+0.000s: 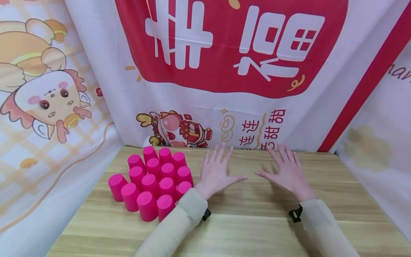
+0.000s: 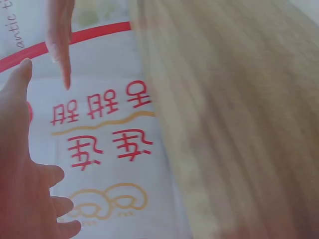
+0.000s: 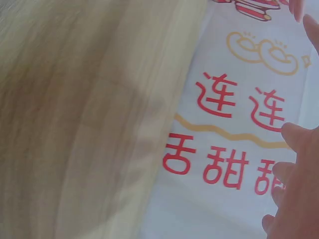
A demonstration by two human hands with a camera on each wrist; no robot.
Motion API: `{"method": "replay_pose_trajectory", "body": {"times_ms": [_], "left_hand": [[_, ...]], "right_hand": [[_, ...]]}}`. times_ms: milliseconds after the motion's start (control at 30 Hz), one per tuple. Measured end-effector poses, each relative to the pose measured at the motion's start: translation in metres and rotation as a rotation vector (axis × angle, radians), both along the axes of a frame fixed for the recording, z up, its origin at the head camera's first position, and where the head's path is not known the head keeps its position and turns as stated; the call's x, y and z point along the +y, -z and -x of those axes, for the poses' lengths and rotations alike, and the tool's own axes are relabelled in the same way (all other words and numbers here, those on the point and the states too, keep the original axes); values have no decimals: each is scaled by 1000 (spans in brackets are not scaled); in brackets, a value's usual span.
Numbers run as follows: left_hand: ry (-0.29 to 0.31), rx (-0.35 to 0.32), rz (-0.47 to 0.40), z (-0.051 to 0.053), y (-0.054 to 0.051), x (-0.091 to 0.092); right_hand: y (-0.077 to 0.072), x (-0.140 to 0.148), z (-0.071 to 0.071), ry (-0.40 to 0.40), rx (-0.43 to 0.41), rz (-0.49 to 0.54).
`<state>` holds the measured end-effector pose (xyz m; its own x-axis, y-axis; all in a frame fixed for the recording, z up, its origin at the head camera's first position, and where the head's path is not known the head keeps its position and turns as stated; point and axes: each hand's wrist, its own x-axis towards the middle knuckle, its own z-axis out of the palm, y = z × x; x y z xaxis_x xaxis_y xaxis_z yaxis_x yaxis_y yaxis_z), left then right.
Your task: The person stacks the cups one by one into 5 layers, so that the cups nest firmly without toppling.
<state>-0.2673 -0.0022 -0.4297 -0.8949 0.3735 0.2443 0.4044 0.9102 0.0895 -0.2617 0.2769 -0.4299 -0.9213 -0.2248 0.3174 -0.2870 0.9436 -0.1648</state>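
My left hand [image 1: 216,174] is held over the wooden table [image 1: 250,232] with its fingers straight and spread, the thumb pointing right. Opposite it, my right hand [image 1: 288,173] is spread in the same way, its thumb pointing left. Neither hand holds anything, and a gap separates the two thumbs. Just left of the left hand stands a close group of several bright pink cups [image 1: 148,206], upside down on the table. The left forearm covers part of the group's near right side. In the left wrist view the left hand [image 2: 25,174] shows at the left edge; the right wrist view has the right hand [image 3: 299,184] at its right edge.
A white cloth with a red printed panel [image 1: 224,78] hangs behind the table's far edge. Printed cloths also flank the table: one with a cartoon animal [image 1: 48,96] at left, another at right [image 1: 379,160]. Black straps [image 1: 295,214] show at the wrists.
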Motion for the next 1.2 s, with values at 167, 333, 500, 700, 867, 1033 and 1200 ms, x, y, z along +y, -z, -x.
{"method": "replay_pose_trajectory", "body": {"times_ms": [167, 333, 500, 700, 867, 1033, 1200], "left_hand": [[-2, 18, -21, -10, -15, -4], [29, 58, -74, -21, -33, -11], [62, 98, -129, -28, -50, -22], [87, 127, -278, -36, -62, -40], [87, 134, -421, -44, -66, -56], [78, 109, -541, -53, -64, -71], [42, 82, -610, -62, -62, -88]], "right_hand": [[-8, -5, -3, -9, 23, 25], [-19, -12, -6, -32, 51, 68], [-30, -21, -11, -50, 55, 125], [-39, -34, -17, -77, 57, 201], [-42, -46, -19, -135, 77, 293], [-39, -60, -21, -179, 65, 386], [-37, -74, -25, -228, 62, 469]]}}
